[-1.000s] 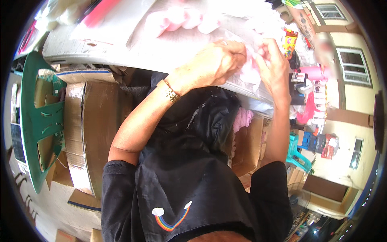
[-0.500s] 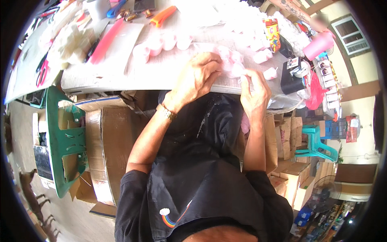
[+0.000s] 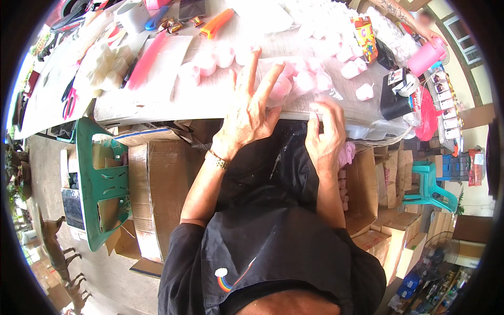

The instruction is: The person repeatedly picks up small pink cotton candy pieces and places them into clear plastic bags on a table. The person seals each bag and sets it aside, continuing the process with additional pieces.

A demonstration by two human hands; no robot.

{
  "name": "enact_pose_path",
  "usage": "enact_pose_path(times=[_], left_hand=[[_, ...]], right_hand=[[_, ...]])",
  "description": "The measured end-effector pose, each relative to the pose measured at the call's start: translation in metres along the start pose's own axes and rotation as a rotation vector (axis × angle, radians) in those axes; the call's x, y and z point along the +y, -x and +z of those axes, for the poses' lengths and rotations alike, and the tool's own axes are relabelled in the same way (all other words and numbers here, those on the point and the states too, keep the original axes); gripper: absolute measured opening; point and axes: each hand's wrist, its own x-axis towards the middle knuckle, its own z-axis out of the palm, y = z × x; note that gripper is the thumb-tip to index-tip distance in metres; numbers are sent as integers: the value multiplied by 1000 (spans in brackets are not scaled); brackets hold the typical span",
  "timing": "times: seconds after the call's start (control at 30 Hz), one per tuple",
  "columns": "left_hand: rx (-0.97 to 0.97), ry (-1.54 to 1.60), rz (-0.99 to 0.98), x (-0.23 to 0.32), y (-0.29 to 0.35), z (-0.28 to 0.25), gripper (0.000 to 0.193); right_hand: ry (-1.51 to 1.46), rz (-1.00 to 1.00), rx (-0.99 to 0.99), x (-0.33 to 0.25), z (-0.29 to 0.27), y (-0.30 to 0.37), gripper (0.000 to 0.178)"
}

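Observation:
A clear plastic bag [image 3: 328,79] holding several small rounded pink candles [image 3: 304,82] lies near the table's front edge. My left hand [image 3: 251,107] is open with its fingers spread, beside the bag's left end. Off the bag's near right side is my right hand [image 3: 326,128], fingers loosely bent and the thumb apart; its fingertips are blurred, and nothing shows between them. A row of pink candles [image 3: 207,64] stands left of the bag, partly behind my left fingers. Two more loose pink candles, one of them a single candle [image 3: 364,92], sit to the right.
On the table's left are an orange-handled cutter [image 3: 217,23], a pink strip [image 3: 147,60], scissors [image 3: 70,104] and cream-coloured pieces [image 3: 111,65]. Many white pieces fill the back right, near a yellow packet [image 3: 364,35]. Another person's hand touches a pink cup [image 3: 424,59]. Cardboard boxes [image 3: 170,194] stand below.
Both hands have let go of the bag. My left hand has opened, fingers spreading; my right has drawn back toward me. The bag now lies flatter on the table. The view has shifted slightly.

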Motion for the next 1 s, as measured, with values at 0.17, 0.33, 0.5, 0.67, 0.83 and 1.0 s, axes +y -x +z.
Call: enact_pose_path(times=[0.17,0.33,0.5,0.67,0.83,1.0], left_hand=[[-173,-106,-11,6,-3,0,82],[-90,-125,30,18,6,2,80],[-14,-169,0,14,-4,5,82],[-7,84,-22,10,-18,18,77],[-23,18,27,0,-13,24,65],[-3,27,18,2,-11,27,64]], right_hand=[[-77,38,-19,19,11,-22,21],[-83,-46,-45,32,3,-36,33],[-258,-14,-133,15,-7,-18,51],[-61,-29,-57,5,16,-13,51],[-37,21,102,5,28,-13,29],[-31,114,125,13,28,-18,21]])
